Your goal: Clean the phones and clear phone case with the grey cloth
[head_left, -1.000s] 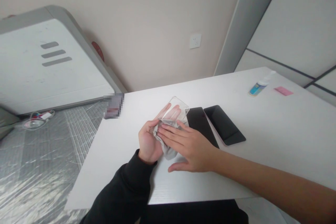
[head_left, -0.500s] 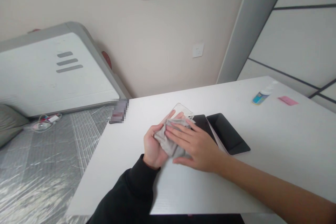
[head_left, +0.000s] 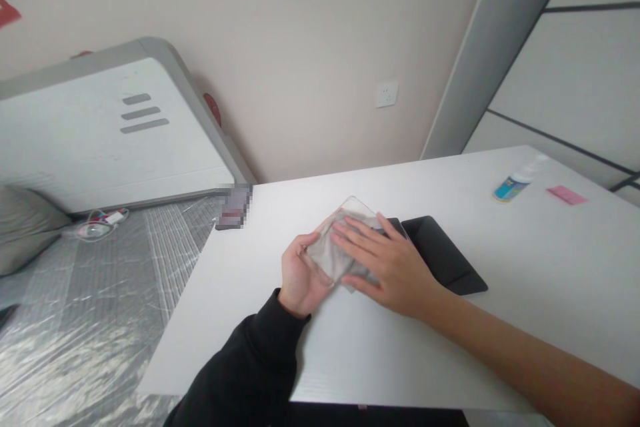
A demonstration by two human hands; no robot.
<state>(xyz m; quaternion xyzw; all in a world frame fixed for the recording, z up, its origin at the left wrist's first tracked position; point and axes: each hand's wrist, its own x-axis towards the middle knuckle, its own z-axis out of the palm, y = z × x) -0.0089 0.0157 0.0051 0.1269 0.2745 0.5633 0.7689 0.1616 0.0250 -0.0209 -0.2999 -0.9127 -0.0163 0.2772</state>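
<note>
My left hand [head_left: 303, 278] grips a clear plastic case [head_left: 353, 203] by its near left side, thumb on the edge and palm beneath. The case is tilted and held above the white table. A thin grey cloth [head_left: 329, 255] lies against the case. My right hand [head_left: 387, 263] presses on the cloth with its fingers almost flat and slightly spread, covering part of cloth and case. Just behind my right hand, a flat black tablet-like slab [head_left: 445, 255] lies on the table, and another dark piece beside it is mostly hidden by the hand and case.
On the white table [head_left: 240, 347], a spray bottle with a blue label [head_left: 513, 185] lies at the far right beside a pink slip [head_left: 567, 195]. A pixelated flat object [head_left: 234, 207] sits at the far left corner. A wall with a socket [head_left: 387, 94] stands behind.
The cloth, bunched up before, is now spread flatter across the case, and more of the case shows. My right hand has slid slightly away and right. The view has shifted a little.
</note>
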